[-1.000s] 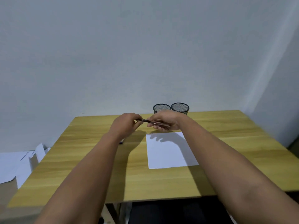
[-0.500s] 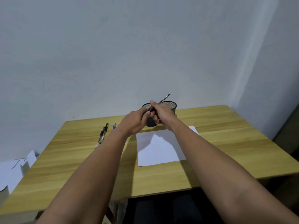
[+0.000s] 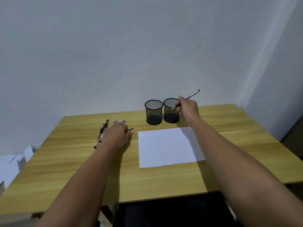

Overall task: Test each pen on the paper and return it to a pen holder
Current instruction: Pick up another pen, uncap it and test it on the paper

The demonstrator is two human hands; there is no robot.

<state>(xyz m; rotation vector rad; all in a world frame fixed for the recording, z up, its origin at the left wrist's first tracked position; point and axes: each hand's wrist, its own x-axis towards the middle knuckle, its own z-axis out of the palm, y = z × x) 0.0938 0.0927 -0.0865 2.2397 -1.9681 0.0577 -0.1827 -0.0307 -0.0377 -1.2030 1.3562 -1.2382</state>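
Note:
My right hand [image 3: 188,107] grips a thin dark pen [image 3: 192,95] beside the right black mesh pen holder [image 3: 170,114]. The pen slants, its lower tip over that holder's rim and its back end up to the right. The left mesh pen holder [image 3: 153,113] stands touching it and looks empty. The white paper [image 3: 167,147] lies in front of both, with no marks visible. My left hand [image 3: 117,136] rests left of the paper on a row of pens and pinches a small dark piece that looks like a pen cap [image 3: 130,129]. Two black pens [image 3: 102,134] and two purple-tipped pens [image 3: 119,122] show beside it.
The wooden table [image 3: 65,163] backs against a pale wall. White papers [image 3: 11,164] lie off its left edge. A dark space opens under the front edge.
My hands were together on one pen. They have parted: the right hand carried the pen to the right holder, and the left dropped to the pens on the table. The camera tilted down.

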